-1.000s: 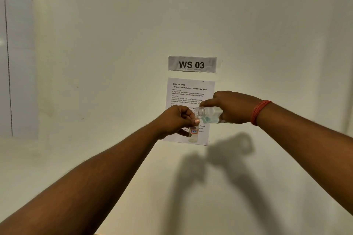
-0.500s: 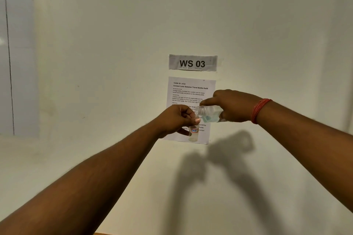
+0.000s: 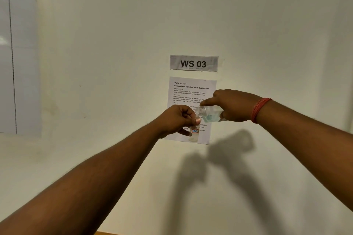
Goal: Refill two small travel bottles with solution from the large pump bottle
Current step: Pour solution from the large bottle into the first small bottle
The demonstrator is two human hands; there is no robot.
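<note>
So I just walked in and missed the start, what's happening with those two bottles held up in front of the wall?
A person is pouring from one bottle into another, in mid-air before a taped-up instruction sheet. The right hand holds a clear bottle tipped sideways, uncapped, with pale blue liquid pooled inside. Its mouth sits just above a small travel bottle that the left hand holds upright. Whether liquid is flowing right now is too small to tell.
</note>
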